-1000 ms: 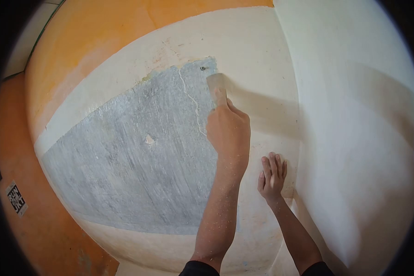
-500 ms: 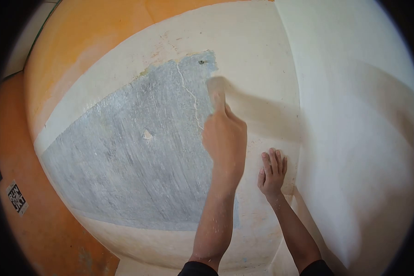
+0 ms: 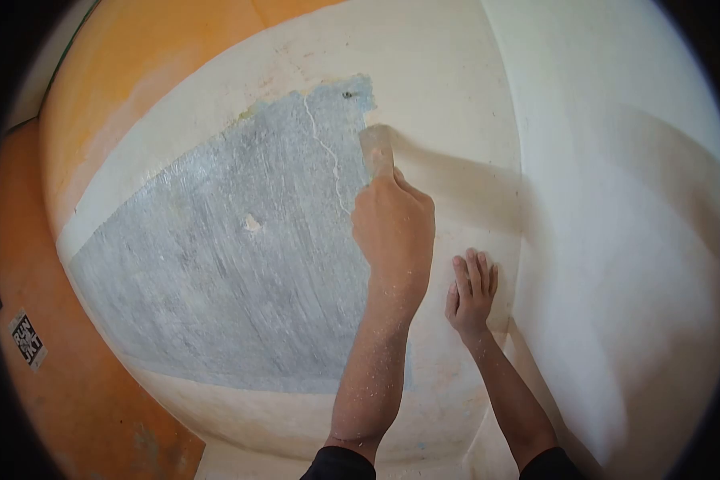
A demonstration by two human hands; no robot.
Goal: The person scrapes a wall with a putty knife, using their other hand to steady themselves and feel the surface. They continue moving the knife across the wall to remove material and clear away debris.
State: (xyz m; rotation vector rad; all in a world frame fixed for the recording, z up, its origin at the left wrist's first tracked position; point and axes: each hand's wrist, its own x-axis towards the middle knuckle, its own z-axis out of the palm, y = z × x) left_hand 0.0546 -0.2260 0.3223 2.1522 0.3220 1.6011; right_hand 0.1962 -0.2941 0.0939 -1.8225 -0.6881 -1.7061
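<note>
My left hand (image 3: 394, 232) is closed round the handle of a scraper with a flat blade (image 3: 377, 146), a finger extended along it. The blade lies at the right edge of a grey bare patch (image 3: 240, 256) on the wall, where it meets the cream coating (image 3: 448, 96). White specks of dust dot my left hand and forearm. Lower right, my right hand (image 3: 472, 294) rests flat against the cream wall with its fingers stretched upward, holding nothing.
A pale side wall (image 3: 616, 240) meets this wall at a corner right of my right hand. A thin crack (image 3: 328, 152) and a small chip (image 3: 252, 222) mark the grey patch. Orange wall (image 3: 96, 384) with a black-and-white sticker (image 3: 27, 341) is at left.
The view has shifted slightly, so the wall sits a little higher and further left. The scraper has moved slightly along the patch's right edge. My right hand stays on the wall.
</note>
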